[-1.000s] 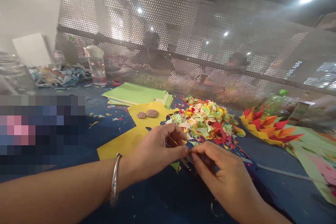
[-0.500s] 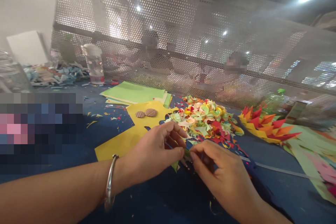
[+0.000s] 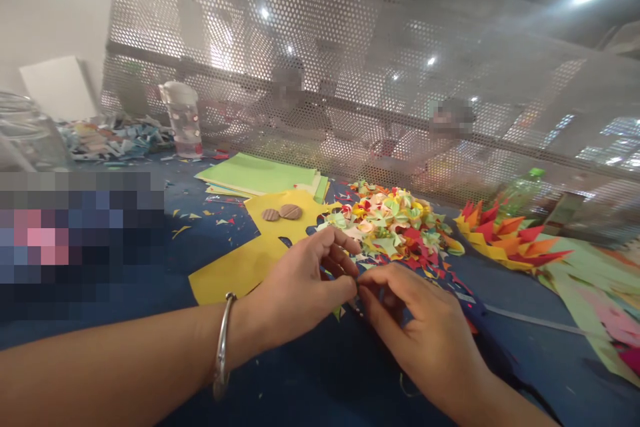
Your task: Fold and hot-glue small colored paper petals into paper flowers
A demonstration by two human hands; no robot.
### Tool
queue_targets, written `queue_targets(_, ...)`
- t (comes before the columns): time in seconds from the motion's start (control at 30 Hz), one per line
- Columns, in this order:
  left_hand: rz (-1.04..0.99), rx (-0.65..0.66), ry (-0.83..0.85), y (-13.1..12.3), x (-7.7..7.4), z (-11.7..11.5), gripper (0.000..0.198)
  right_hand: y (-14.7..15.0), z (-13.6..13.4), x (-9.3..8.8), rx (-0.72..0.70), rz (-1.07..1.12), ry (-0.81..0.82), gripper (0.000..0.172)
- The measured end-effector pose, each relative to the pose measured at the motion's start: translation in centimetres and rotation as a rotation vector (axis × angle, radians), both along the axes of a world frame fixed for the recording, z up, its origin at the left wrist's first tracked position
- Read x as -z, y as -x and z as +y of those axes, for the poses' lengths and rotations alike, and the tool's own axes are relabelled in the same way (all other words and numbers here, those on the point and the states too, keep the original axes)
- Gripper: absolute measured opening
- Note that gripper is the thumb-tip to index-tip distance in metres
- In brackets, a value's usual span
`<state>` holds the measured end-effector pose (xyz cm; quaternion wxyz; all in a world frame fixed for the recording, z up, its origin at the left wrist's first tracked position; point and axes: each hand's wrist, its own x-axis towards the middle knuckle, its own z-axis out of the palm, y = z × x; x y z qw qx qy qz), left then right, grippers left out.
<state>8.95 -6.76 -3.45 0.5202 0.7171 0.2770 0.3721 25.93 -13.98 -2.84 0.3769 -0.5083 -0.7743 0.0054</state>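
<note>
My left hand, with a silver bangle at the wrist, and my right hand meet over the dark blue table. Thumb and fingers of both are pinched together, tip to tip. They close on a small piece of green paper, mostly hidden behind the fingers. Beyond my fingers lies a heap of curled paper shapes in yellow, green, cream and red. Yellow sheets lie behind my left hand, one with a curved cut-out. Two ridged brown cardboard ovals rest on the yellow paper.
Stacked green sheets lie at the back, near a clear bottle. Right: a red, orange and yellow pointed paper piece, a green-capped bottle and pale green paper. A perforated screen stands behind, with people beyond.
My fingertips have drawn closer together, and less of the green paper shows between them. The whole view has shifted slightly.
</note>
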Motion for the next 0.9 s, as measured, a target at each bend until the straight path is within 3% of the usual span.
queue_targets(0.27,0.037,-0.013,-0.009,0.0,-0.7,-0.9,0.037,0.1,0.0,0.0,0.002,0.009,-0.017,0.008)
queue_targets(0.53,0.04,0.055,-0.064,0.4,-1.0,-0.9,0.038,0.1,-0.2,-0.1,0.007,0.036,0.033,0.008)
queue_targets(0.9,-0.042,0.118,0.054,0.3,-1.3,0.0,0.04,0.0,-0.1,-0.4,-0.005,0.06,0.021,0.007)
